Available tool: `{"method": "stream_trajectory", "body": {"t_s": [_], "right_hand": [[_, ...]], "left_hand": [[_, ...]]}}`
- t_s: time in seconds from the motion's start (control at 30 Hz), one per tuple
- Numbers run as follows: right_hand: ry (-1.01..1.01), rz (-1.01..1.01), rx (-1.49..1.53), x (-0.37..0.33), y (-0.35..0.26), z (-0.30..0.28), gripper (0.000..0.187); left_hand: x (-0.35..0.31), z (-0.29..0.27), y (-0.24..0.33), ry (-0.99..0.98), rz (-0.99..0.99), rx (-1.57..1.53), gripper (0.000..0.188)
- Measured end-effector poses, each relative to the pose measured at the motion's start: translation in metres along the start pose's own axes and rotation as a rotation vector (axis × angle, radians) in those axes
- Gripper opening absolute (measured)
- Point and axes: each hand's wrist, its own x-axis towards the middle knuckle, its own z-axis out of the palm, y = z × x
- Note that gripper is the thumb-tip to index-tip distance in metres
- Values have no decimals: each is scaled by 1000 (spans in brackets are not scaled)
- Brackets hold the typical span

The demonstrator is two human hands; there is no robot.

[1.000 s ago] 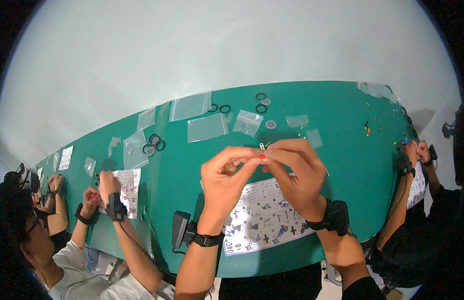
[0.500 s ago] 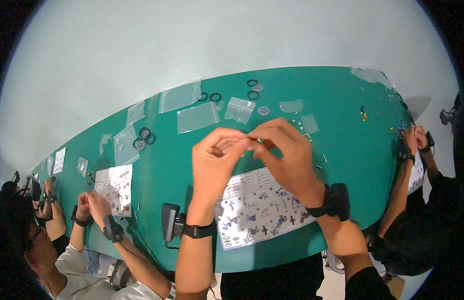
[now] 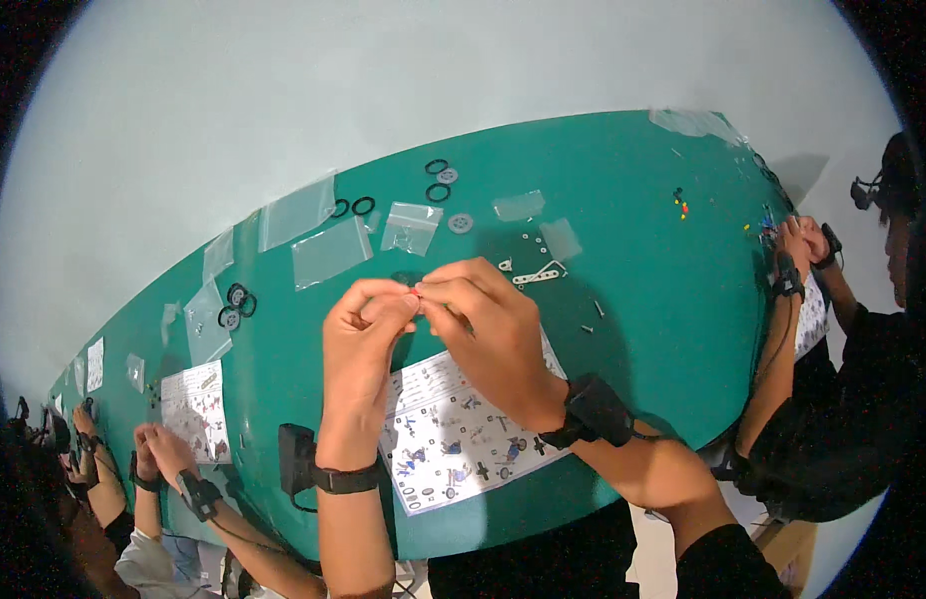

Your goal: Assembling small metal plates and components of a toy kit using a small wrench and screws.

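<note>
My left hand (image 3: pixel 361 344) and my right hand (image 3: pixel 498 334) meet fingertip to fingertip above the table, both closed in a pinch. Whatever sits between the fingertips is too small and covered to name. Under my hands lies a printed instruction sheet (image 3: pixel 468 434) with small coloured pictures. Just beyond my right hand rest a pale strip with holes (image 3: pixel 538 277) and a small pale bracket (image 3: pixel 505 265). Two small metal screws (image 3: pixel 599 309) (image 3: pixel 587 328) lie to its right. A zip bag with small parts (image 3: pixel 413 230) lies beyond my fingertips.
Black rings (image 3: pixel 438 193) and grey wheels (image 3: pixel 461 224) lie toward the far edge of the green table (image 3: pixel 672 299). Clear plastic bags (image 3: pixel 331 253) are spread at left. Co-workers' hands work at the left (image 3: pixel 166 454) and right (image 3: pixel 797 240), with another sheet (image 3: pixel 195 409) and wheels (image 3: pixel 230 318) at left.
The whole view has shifted, so the table's things appear farther left. My hands stay pinched together, slightly nearer me over the table. The pale strip, mostly covered before, now shows.
</note>
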Motion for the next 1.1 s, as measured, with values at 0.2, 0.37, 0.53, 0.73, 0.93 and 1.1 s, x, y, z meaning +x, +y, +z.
{"method": "stream_trajectory", "body": {"t_s": [0.2,0.37,0.53,0.73,0.93,1.1], "right_hand": [[87,118,110,-5,3,8,6],[51,295,237,-4,-7,10,8],[-30,220,131,-2,-7,6,12],[-94,358,152,2,2,3,14],[-125,109,-19,8,4,-8,18],[-158,49,-33,5,14,-1,19]], "left_hand": [[-1,2,0,64,130,206,12],[-2,-3,7,88,111,239,13],[0,-9,9,17,56,259,12],[0,-8,2,-7,61,234,14],[0,1,2,-23,-55,112,14],[3,-5,-6,-29,-65,97,14]]}}
